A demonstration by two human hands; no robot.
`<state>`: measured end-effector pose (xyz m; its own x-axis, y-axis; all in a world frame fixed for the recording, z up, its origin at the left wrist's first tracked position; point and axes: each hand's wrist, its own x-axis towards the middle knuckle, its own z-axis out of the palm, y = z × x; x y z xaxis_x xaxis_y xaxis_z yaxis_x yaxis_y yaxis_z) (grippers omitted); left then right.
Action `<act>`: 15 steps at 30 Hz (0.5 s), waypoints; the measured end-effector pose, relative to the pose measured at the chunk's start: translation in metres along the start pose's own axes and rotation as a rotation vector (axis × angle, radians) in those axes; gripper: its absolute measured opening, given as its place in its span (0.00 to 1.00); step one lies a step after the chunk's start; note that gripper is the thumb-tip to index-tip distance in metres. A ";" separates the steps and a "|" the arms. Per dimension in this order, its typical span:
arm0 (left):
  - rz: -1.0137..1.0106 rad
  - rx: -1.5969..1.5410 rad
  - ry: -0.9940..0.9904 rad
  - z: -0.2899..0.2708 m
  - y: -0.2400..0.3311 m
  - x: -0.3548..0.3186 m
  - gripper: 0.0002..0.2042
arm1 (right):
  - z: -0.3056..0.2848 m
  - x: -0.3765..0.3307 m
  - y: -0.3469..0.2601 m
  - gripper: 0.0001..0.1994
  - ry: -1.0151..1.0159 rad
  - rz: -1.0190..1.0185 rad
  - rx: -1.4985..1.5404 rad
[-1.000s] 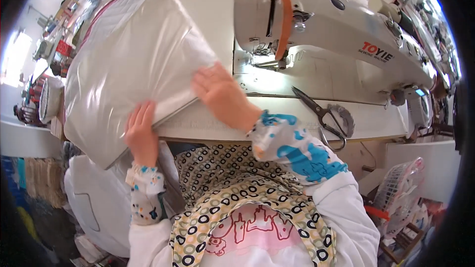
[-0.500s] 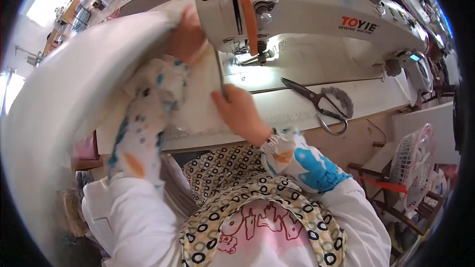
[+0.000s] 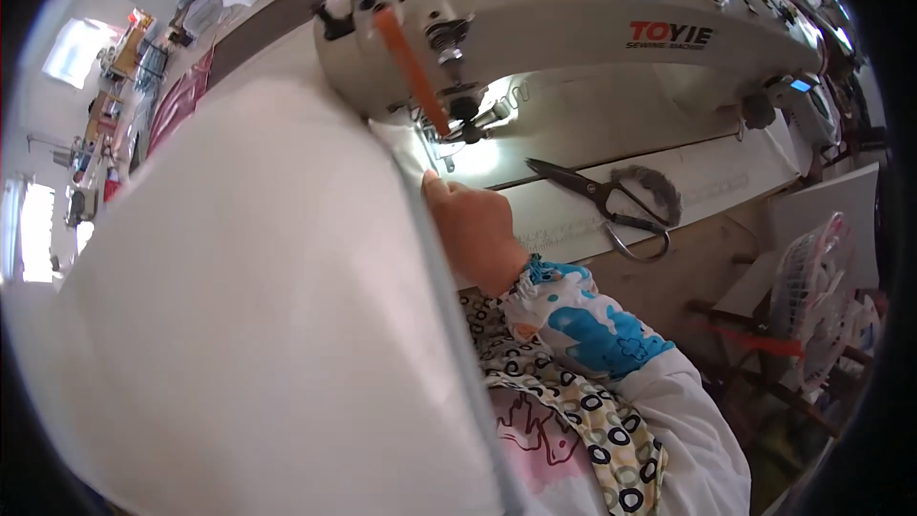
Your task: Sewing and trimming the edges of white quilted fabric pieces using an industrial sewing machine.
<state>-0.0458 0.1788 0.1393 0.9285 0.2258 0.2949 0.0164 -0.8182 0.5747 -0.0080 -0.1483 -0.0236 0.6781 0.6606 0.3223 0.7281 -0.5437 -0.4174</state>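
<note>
Grip at inspection: the right hand [image 3: 475,234] is closed in a pinch on the near edge of a large white sheet [image 3: 248,315], with thumb and fingertip at the rim just beside the lit needle area [image 3: 449,158] of the sewing machine [image 3: 592,14]. The left hand is hidden, presumably behind the sheet; its hold cannot be determined.

Location: the sheet fills the left and centre of the view, one edge reaching under the machine head, the bulk bulging up toward the camera and covering part of the patterned apron [image 3: 597,416].

Handling, as judged: light for its area, flexible, with enough body to stand in a broad curve. The face looks smooth and may slide on the table [image 3: 764,172]. Not fragile, though creasing is possible. Best hold: along the grey edge [image 3: 457,320], fingers clear of the needle, with the loose bulk supported.

Markings: red and dark lettering is legible on the machine arm, not transcribed. A small blue display [image 3: 800,85] is lit; its content is too small to read. A printed measuring scale [image 3: 559,236] runs near the scissors [image 3: 597,193]. No label is visible on the sheet.
</note>
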 end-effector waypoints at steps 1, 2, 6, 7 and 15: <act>-0.045 -0.033 -0.022 -0.007 0.002 0.000 0.14 | 0.005 -0.001 -0.001 0.17 -0.008 0.018 0.007; -0.091 -0.068 -0.046 -0.014 0.002 0.001 0.15 | 0.007 -0.001 -0.002 0.17 -0.017 0.038 0.012; -0.298 -0.197 -0.126 -0.036 0.013 0.001 0.17 | -0.005 0.002 0.003 0.17 -0.017 0.045 -0.012; -0.290 -0.324 0.003 -0.006 0.003 0.014 0.18 | -0.007 0.003 0.006 0.17 -0.022 0.039 -0.008; 0.283 0.283 -0.225 0.147 -0.097 0.070 0.31 | -0.004 0.016 -0.004 0.04 0.120 -0.031 0.078</act>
<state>0.0721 0.1961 -0.0076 0.9679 -0.1225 0.2195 -0.1782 -0.9504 0.2551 0.0005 -0.1373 -0.0135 0.6659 0.6075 0.4331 0.7421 -0.4792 -0.4687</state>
